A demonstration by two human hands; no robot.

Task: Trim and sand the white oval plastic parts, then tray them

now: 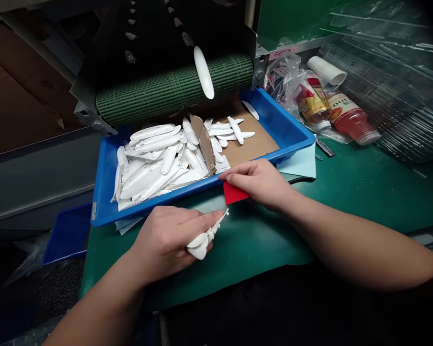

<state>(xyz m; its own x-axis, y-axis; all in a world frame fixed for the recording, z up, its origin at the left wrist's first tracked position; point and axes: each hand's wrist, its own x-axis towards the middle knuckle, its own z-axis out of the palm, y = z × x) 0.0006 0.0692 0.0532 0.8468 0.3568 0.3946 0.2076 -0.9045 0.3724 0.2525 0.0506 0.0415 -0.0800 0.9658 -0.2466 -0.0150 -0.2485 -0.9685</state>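
Observation:
My left hand (173, 235) is closed around several white elongated plastic pieces (198, 246), their ends sticking out past the fingers above the green table. Between the thumb and fingers of my right hand (263, 182) is a flat red card (234, 193), held at the near rim of a blue tray (159, 198). Many similar white oval pieces (155, 163) lie heaped in the tray's left part. A torn cardboard divider (204, 142) stands beside the heap. To its right, a few more pieces (234, 129) rest on brown cardboard.
Behind the tray, a green mesh conveyor belt (147, 96) has one white piece (204, 72) at its end and more farther back. Two bottles (351, 115), plastic bags and a white roll (326, 70) lie to the right. A blue bin (68, 234) is at lower left.

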